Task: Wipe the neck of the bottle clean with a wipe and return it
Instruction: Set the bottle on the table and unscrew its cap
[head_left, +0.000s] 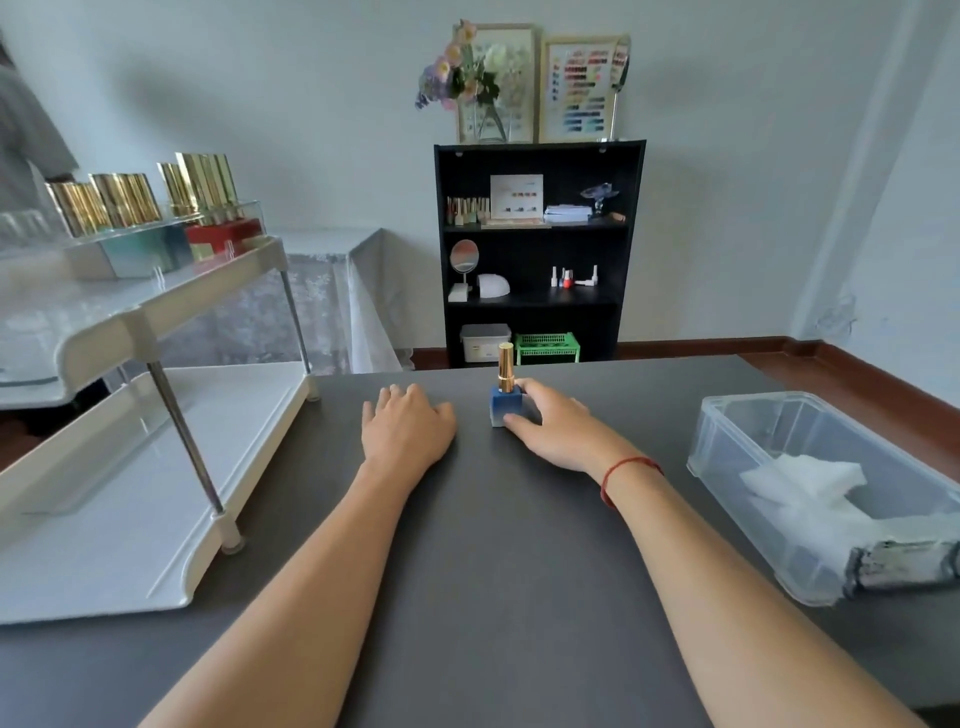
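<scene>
Table top: dark grey table (493, 571), matte.
Left side: white two-tier rack (104, 519) on metal posts, standing on the table.
Top tier: gold-capped bottles (124, 200) upright in a clear organiser.
Back wall: black bookshelf (540, 150) with three shelves.
On bookshelf top: vase of flowers (491, 122) and, beside it, a framed colour chart (579, 88).
Middle shelf: round mirror (464, 255) with a white domed lamp (492, 286) just beside it.
Bottom shelf: white lidded box (485, 343) and a green basket (545, 347), side by side.
Behind rack: lace cloth (322, 291) draped over a low surface.
</scene>
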